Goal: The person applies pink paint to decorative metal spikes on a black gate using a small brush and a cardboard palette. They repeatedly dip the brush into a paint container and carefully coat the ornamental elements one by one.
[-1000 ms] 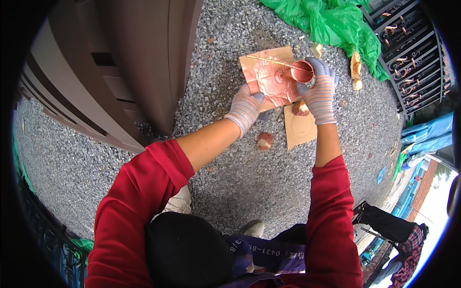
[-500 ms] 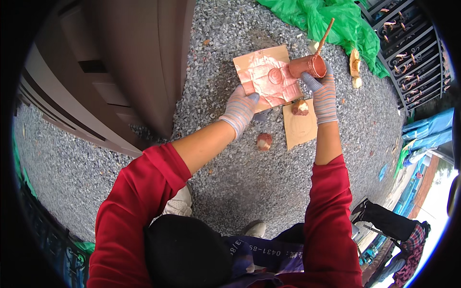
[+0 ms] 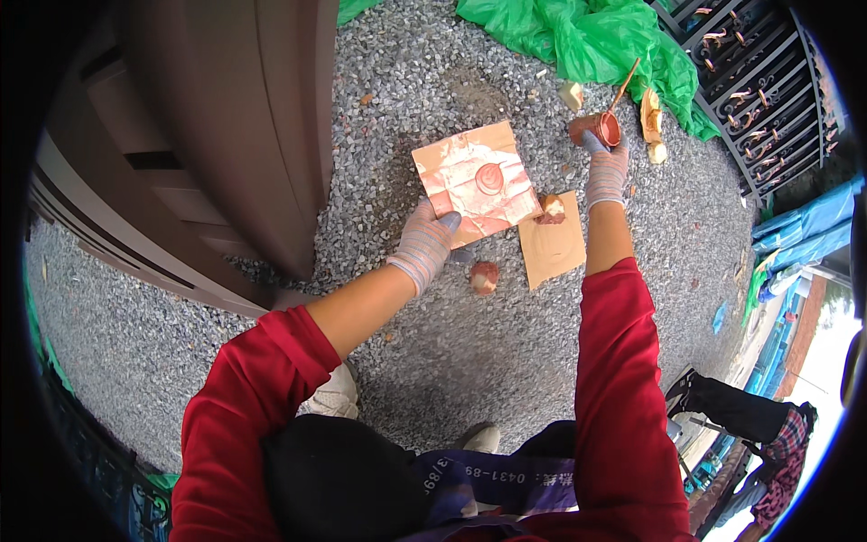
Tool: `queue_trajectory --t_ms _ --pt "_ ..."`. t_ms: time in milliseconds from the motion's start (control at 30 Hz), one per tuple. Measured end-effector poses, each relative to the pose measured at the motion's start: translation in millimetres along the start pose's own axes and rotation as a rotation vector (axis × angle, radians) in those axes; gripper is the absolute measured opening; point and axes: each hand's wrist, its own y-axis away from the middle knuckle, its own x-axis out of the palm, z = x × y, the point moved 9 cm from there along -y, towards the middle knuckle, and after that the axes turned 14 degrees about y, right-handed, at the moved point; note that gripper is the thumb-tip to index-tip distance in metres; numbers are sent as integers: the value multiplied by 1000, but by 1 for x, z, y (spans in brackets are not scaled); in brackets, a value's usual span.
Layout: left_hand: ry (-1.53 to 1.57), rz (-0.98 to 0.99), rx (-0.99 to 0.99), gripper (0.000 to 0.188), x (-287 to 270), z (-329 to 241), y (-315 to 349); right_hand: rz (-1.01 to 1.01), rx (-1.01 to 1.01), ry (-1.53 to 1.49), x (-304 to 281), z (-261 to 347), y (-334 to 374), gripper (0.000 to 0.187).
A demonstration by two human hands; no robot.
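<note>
My left hand (image 3: 423, 247), in a striped knit glove, grips the near left edge of a cardboard piece (image 3: 442, 167) smeared with shiny copper paint. A round blob of thicker paint (image 3: 490, 178) lies on it. My right hand (image 3: 608, 173), gloved alike, is wrapped round a copper-coated paint can (image 3: 587, 132), tilted so that its mouth shows. A thin copper-coated stick (image 3: 626, 83) leans out of the can. Under the board's right corner a second cardboard piece (image 3: 553, 253) lies on the gravel, with a copper-stained sponge-like lump (image 3: 552, 210). Another stained lump (image 3: 484, 278) sits nearer me.
Brown metal panels (image 3: 235, 108) stand at the left. Green plastic sheeting (image 3: 587, 41) and pale foam-like pieces (image 3: 651, 117) lie on the gravel (image 3: 433, 361) at the far right, before a dark ornamental metal fence (image 3: 745, 86). Another person (image 3: 784, 461) is at the lower right.
My right hand has carried the can away from the board, to the right. My left hand has brought the board slightly nearer and left, and the can no longer overlaps it.
</note>
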Motion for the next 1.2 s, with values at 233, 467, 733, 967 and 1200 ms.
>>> queue_trajectory --t_ms 233,467,733,967,1200 --pt "1 30 3 35 -14 24 10 -28 123 7 42 -21 0 73" --pt "-23 -3 -73 34 -30 44 24 -22 123 6 49 -15 5 73" --pt "45 -30 -101 29 -30 43 47 -105 167 -2 31 -39 16 57" --pt "-49 -74 -26 18 -49 79 51 145 -175 -162 113 49 87 36" --pt "-19 -37 -227 19 -24 70 74 445 -274 737 257 138 130 68"
